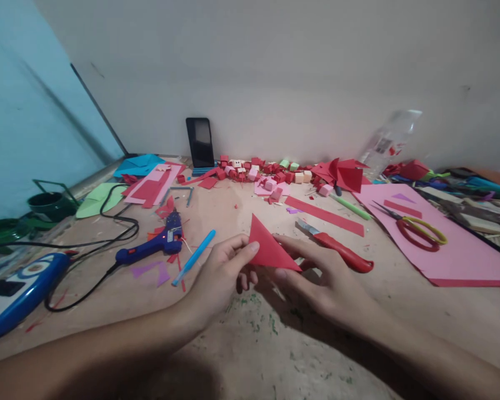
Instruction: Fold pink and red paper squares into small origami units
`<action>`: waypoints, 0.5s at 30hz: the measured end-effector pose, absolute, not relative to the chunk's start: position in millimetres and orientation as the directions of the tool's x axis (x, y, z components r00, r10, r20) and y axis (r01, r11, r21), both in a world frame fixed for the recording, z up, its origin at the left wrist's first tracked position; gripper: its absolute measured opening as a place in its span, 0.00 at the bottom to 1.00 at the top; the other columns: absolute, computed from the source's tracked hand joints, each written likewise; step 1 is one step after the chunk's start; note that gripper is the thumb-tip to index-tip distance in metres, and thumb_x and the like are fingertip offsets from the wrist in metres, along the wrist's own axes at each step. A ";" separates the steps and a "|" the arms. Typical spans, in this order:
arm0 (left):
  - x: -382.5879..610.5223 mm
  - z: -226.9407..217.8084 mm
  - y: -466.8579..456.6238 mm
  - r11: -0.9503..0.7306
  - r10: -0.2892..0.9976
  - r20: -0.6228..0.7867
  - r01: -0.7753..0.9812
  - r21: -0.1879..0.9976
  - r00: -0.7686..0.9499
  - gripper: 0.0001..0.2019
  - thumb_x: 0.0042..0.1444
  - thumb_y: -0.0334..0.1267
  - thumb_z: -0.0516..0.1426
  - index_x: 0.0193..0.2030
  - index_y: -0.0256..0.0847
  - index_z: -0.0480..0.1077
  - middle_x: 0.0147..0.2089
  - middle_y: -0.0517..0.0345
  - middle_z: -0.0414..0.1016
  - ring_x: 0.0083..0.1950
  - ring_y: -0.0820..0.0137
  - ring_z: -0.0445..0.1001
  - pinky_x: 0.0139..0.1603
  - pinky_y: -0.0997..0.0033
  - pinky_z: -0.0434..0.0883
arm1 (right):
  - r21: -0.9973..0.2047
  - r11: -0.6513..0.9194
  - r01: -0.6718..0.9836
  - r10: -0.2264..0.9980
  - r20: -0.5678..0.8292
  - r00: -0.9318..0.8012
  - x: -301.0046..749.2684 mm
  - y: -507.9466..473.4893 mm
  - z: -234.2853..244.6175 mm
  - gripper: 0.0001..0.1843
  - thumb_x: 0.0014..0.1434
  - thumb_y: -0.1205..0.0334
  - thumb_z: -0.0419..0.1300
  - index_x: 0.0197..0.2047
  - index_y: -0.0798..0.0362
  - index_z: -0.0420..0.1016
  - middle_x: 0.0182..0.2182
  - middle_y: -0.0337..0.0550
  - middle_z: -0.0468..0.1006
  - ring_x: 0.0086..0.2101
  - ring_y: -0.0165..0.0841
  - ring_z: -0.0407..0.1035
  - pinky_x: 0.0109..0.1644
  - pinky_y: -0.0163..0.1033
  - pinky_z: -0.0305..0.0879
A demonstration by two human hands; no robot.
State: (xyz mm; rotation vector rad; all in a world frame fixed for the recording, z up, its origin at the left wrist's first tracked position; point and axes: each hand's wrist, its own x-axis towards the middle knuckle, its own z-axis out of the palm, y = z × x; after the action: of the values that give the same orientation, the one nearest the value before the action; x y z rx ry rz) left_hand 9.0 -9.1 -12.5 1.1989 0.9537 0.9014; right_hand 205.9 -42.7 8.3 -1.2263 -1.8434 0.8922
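Note:
A red piece of paper (270, 248), folded to a triangle, is held above the tabletop between both hands. My left hand (229, 264) pinches its left edge, thumb on top and fingers beneath. My right hand (316, 272) grips the lower right side with its thumb and fingers; the fingertips are partly behind the paper. Just beyond my right hand lies a red-handled cutter knife (345, 251). To the left of my left hand rests a blue stick-like tool (195, 256), and past it a blue glue gun (150, 244) with a black cord.
Small paper cubes (270, 169) are heaped along the wall. A phone (200, 141) leans there. At right, scissors (420, 232) lie on pink paper (454, 261), and a plastic bottle (394, 141) leans behind. A red strip (325, 215) lies mid-table. A blue-and-white object (25, 294) is at left.

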 end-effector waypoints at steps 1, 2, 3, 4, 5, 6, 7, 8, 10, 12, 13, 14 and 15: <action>9.3 -12.8 -9.1 0.149 0.932 -0.116 -0.073 0.986 0.344 0.17 0.63 0.52 0.59 0.35 0.38 0.72 0.21 0.61 0.72 0.19 0.75 0.65 0.21 0.77 0.60 | -0.865 0.288 0.411 0.943 0.181 -0.280 204.9 -43.4 10.6 0.26 0.65 0.60 0.62 0.66 0.49 0.75 0.52 0.51 0.84 0.42 0.41 0.79 0.40 0.43 0.77; 9.5 -13.2 -9.2 0.154 0.934 -0.114 -0.093 0.984 0.337 0.19 0.64 0.53 0.58 0.34 0.38 0.72 0.22 0.60 0.72 0.20 0.74 0.66 0.22 0.77 0.61 | -0.878 0.276 0.392 0.944 0.171 -0.281 203.8 -44.3 12.4 0.26 0.66 0.59 0.62 0.67 0.48 0.75 0.53 0.51 0.84 0.43 0.41 0.79 0.41 0.43 0.77; 9.7 -13.6 -9.5 0.155 0.940 -0.110 -0.119 0.981 0.323 0.20 0.65 0.55 0.56 0.34 0.38 0.72 0.22 0.59 0.72 0.21 0.74 0.67 0.22 0.76 0.62 | -0.887 0.266 0.378 0.947 0.168 -0.272 202.7 -45.0 13.5 0.25 0.67 0.58 0.61 0.66 0.48 0.75 0.53 0.51 0.84 0.43 0.42 0.79 0.41 0.44 0.77; 9.8 -13.9 -9.7 0.159 0.945 -0.109 -0.144 0.977 0.309 0.22 0.66 0.57 0.54 0.33 0.38 0.72 0.22 0.58 0.72 0.21 0.73 0.67 0.22 0.76 0.63 | -0.891 0.259 0.373 0.952 0.171 -0.253 201.7 -45.6 13.9 0.23 0.68 0.57 0.60 0.65 0.48 0.77 0.52 0.51 0.84 0.43 0.43 0.79 0.43 0.45 0.77; 9.9 -14.1 -10.0 0.167 0.947 -0.111 -0.166 0.972 0.302 0.24 0.67 0.58 0.53 0.33 0.38 0.72 0.22 0.58 0.72 0.21 0.72 0.68 0.22 0.76 0.63 | -0.892 0.250 0.376 0.959 0.174 -0.225 200.9 -45.9 13.8 0.22 0.68 0.56 0.60 0.63 0.48 0.79 0.51 0.51 0.85 0.44 0.43 0.79 0.45 0.46 0.77; 10.0 -14.0 -10.2 0.175 0.947 -0.115 -0.183 0.967 0.299 0.25 0.67 0.59 0.52 0.33 0.38 0.72 0.22 0.57 0.72 0.22 0.72 0.69 0.21 0.75 0.63 | -0.893 0.243 0.379 0.964 0.178 -0.197 200.3 -45.8 13.1 0.20 0.69 0.55 0.59 0.60 0.48 0.81 0.48 0.51 0.85 0.44 0.44 0.79 0.46 0.48 0.76; 9.9 -13.7 -10.4 0.182 0.947 -0.119 -0.191 0.965 0.299 0.25 0.66 0.60 0.52 0.34 0.38 0.72 0.23 0.58 0.73 0.22 0.71 0.70 0.21 0.75 0.63 | -0.896 0.231 0.378 0.969 0.176 -0.173 199.9 -45.4 12.2 0.19 0.69 0.53 0.59 0.57 0.49 0.84 0.46 0.51 0.86 0.44 0.45 0.79 0.47 0.49 0.76; 9.9 -13.2 -10.5 0.185 0.945 -0.122 -0.189 0.964 0.302 0.24 0.66 0.59 0.53 0.34 0.38 0.71 0.23 0.58 0.72 0.23 0.71 0.71 0.21 0.76 0.63 | -0.904 0.212 0.372 0.974 0.163 -0.157 199.7 -44.7 11.0 0.19 0.69 0.52 0.58 0.54 0.49 0.85 0.43 0.51 0.87 0.44 0.46 0.79 0.47 0.49 0.76; 9.7 -11.8 -10.7 0.187 0.939 -0.126 -0.167 0.968 0.321 0.21 0.64 0.57 0.56 0.35 0.38 0.71 0.24 0.58 0.73 0.23 0.71 0.72 0.21 0.77 0.63 | -0.926 0.164 0.340 0.981 0.118 -0.151 199.4 -43.4 8.6 0.19 0.68 0.52 0.57 0.51 0.49 0.87 0.39 0.51 0.87 0.42 0.46 0.79 0.44 0.48 0.76; 9.5 -10.3 -10.4 0.190 0.923 -0.131 -0.133 0.973 0.363 0.18 0.62 0.54 0.58 0.36 0.38 0.71 0.25 0.59 0.74 0.23 0.73 0.72 0.22 0.78 0.62 | -0.942 0.123 0.312 0.985 0.077 -0.155 199.1 -42.4 7.0 0.18 0.67 0.53 0.58 0.50 0.50 0.86 0.38 0.50 0.87 0.39 0.44 0.79 0.39 0.46 0.75; 9.4 -9.6 -10.1 0.190 0.914 -0.130 -0.121 0.974 0.384 0.17 0.61 0.53 0.59 0.37 0.38 0.71 0.26 0.59 0.75 0.23 0.73 0.72 0.22 0.78 0.62 | -0.946 0.109 0.307 0.985 0.061 -0.162 198.9 -42.2 6.5 0.18 0.67 0.54 0.58 0.50 0.50 0.86 0.38 0.50 0.86 0.37 0.43 0.79 0.38 0.45 0.75; 9.3 -9.0 -9.7 0.183 0.908 -0.124 -0.112 0.977 0.399 0.17 0.61 0.53 0.59 0.37 0.39 0.71 0.26 0.59 0.75 0.23 0.73 0.72 0.22 0.78 0.62 | -0.948 0.100 0.302 0.984 0.049 -0.173 198.5 -42.1 6.2 0.17 0.66 0.54 0.59 0.50 0.51 0.85 0.39 0.49 0.86 0.36 0.41 0.79 0.38 0.43 0.75; 9.2 -8.5 -9.3 0.169 0.906 -0.113 -0.105 0.980 0.409 0.17 0.61 0.53 0.60 0.37 0.39 0.71 0.25 0.60 0.74 0.23 0.74 0.71 0.22 0.78 0.63 | -0.950 0.091 0.297 0.982 0.036 -0.184 198.1 -42.0 6.0 0.16 0.65 0.54 0.60 0.50 0.51 0.84 0.38 0.48 0.86 0.36 0.40 0.78 0.38 0.42 0.74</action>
State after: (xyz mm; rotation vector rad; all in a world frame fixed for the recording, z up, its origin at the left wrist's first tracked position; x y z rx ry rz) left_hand 9.2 -9.3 -8.5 1.1732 0.8738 0.8664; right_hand 198.1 -42.0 6.0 -1.2946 -1.6013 1.1270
